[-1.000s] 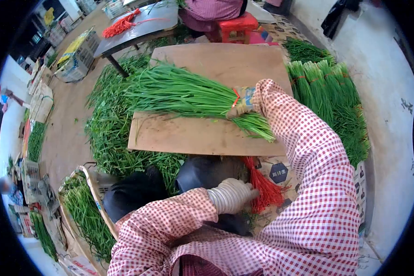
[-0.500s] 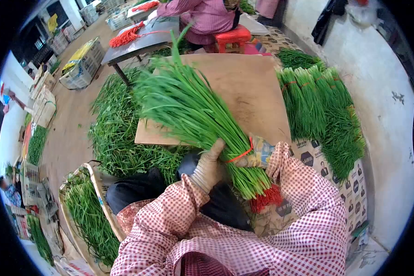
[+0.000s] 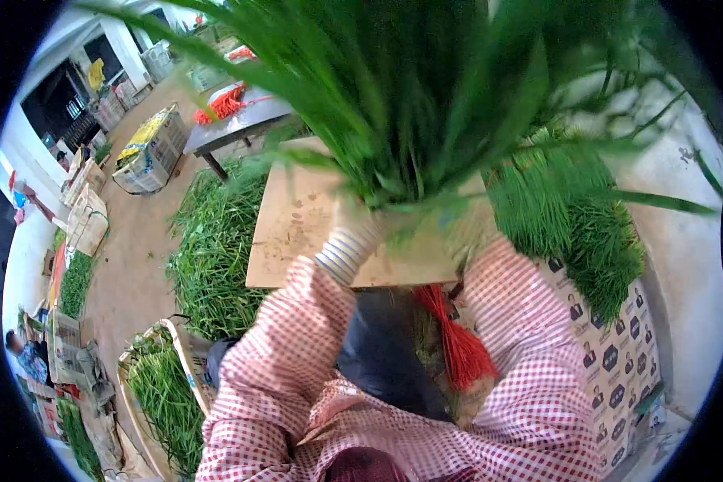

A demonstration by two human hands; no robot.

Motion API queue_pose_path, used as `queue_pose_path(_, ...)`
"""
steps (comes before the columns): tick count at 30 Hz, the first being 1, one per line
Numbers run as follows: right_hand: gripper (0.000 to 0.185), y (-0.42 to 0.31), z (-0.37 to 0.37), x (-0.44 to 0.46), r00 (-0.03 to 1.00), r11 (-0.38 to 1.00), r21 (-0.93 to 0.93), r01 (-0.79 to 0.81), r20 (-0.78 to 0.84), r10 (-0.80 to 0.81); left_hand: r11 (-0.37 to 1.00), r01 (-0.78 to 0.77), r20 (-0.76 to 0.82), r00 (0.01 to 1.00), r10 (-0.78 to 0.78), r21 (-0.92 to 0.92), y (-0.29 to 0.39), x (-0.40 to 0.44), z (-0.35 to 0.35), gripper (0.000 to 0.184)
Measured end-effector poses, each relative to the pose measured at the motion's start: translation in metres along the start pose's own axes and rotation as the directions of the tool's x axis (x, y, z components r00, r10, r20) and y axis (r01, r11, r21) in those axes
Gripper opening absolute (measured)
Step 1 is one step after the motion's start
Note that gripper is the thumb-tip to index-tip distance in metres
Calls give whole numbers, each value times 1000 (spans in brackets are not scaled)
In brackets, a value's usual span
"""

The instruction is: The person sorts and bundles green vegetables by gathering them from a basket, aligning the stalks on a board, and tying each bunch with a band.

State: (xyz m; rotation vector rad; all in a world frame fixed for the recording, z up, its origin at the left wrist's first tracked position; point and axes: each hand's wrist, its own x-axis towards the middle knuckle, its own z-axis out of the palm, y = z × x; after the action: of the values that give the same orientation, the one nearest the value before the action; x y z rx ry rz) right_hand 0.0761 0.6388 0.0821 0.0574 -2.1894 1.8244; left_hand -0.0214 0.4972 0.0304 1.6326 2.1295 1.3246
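The left hand (image 3: 357,231), in a pale glove with a striped cuff, grasps the bunch (image 3: 410,120) low down, near its base. The right hand (image 3: 467,233) is at the other side of the base, but blur and leaves cover it, so whether its fingers are clasped or loose I cannot tell. The bunch stands upright above the grip, its long green leaves fanning out to both sides and smeared by blur.

Checked sleeves (image 3: 285,337) run from the grip back toward the body. Below the grip, on the near side, is a dark trouser leg (image 3: 386,353); to the right of it, red ties (image 3: 462,353) hang beside the board's near edge. The board (image 3: 293,221) lies directly under the grip.

Left of the grip a heap of loose greens (image 3: 217,241) covers the floor, and lower left is a basket (image 3: 186,353) with more greens in it. Right of the grip, tied bundles (image 3: 534,201) lie beside a printed sheet (image 3: 618,361), with the wall (image 3: 671,217) past them.

Beyond the grip, to the left, is a table (image 3: 245,124) bearing a red pile (image 3: 225,103); farther left is a crate (image 3: 149,161) topped with yellow. At the far left sits another person (image 3: 32,359).
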Motion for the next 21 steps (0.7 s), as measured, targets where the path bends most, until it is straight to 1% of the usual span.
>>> queue_pose_path(1, 96, 0, 3, 0, 1000, 1000, -28, -5, 22, 5, 986, -10, 28, 1000, 5, 166, -18, -2, 13, 78)
queue_pose_path(2, 95, 11, 26, -1, 999, 996, -90, 2, 39, 2, 945, -28, 56, 998, 10, 327, -35, -4, 25, 84)
queue_pose_path(3, 95, 12, 32, -1, 999, 993, -114, 8, 55, -1, 938, -75, -7, 997, 77, -339, -48, -5, 37, 69)
queue_pose_path(4, 94, 10, 31, -2, 997, 994, -111, -2, 72, 10, 512, -133, -96, 991, 98, -848, -59, -6, 46, 56)
queue_pose_path(5, 93, 4, 18, -2, 995, 997, -60, -42, 92, 47, 198, -145, -134, 989, 67, -969, -55, -12, 47, 50)
queue_pose_path(6, 92, 1, 4, 0, 993, 998, -23, -63, 102, 65, -139, -167, -173, 984, 35, -976, -48, -18, 47, 46)
queue_pose_path(7, 92, -4, -12, 0, 992, 997, 9, -78, 105, 76, 215, -20, -60, 981, -185, -976, -16, -9, 28, 46)
queue_pose_path(8, 91, -4, -22, 4, 989, 995, 21, -99, 116, 96, 488, 204, -33, 901, -433, -848, 6, -5, 16, 46)
queue_pose_path(9, 90, -6, -25, 6, 986, 993, 25, -115, 127, 111, 486, 53, -133, 931, -340, -873, 14, -6, 13, 49)
queue_pose_path(10, 89, -6, -23, 10, 981, 992, 4, -128, 151, 126, 487, 37, -154, 925, -347, -872, 23, -10, 11, 49)
queue_pose_path(12, 88, -4, -14, 17, 964, 984, -66, -163, 201, 173, 243, 64, -73, 854, -515, -968, 38, -20, 5, 55)
queue_pose_path(13, 87, -2, -12, 22, 956, 979, -108, -175, 220, 195, 238, 79, -51, 865, -498, -968, 20, -25, 6, 59)
queue_pose_path(14, 86, 2, -17, 26, 928, 944, -223, -242, 231, 293, 231, 74, -56, 857, -513, -970, 10, -32, 0, 59)
queue_pose_path(15, 86, 2, -15, 31, 917, 914, -337, -226, 242, 316, 192, 115, -21, 807, -590, -975, 2, -40, -8, 57)
queue_pose_path(16, 86, -7, -7, 37, 906, 872, -446, -202, 252, 339, 150, 154, 18, 751, -660, -977, -9, -47, -16, 56)
queue_pose_path(17, 84, -20, 0, 40, 880, 737, -649, -189, 222, 421, 158, 152, -3, 713, -701, -976, -33, -55, -22, 49)
queue_pose_path(18, 82, -30, 8, 42, 856, 562, -813, -156, 173, 488, 115, 110, -10, 678, -735, -987, -44, -69, -38, 43)
queue_pose_path(19, 74, -15, 8, 44, 884, 542, -838, -72, 198, 424, 161, -20, -142, 594, -792, -987, -75, -84, -47, 40)
queue_pose_path(20, 74, -5, 11, 46, 879, 549, -833, -73, 205, 430, 159, 26, -107, 637, -763, -987, -120, -114, -76, 41)
queue_pose_path(21, 72, 2, 16, 47, 893, 465, -885, -6, 204, 400, 128, -123, -173, 492, -853, -984, -134, -124, -94, 43)
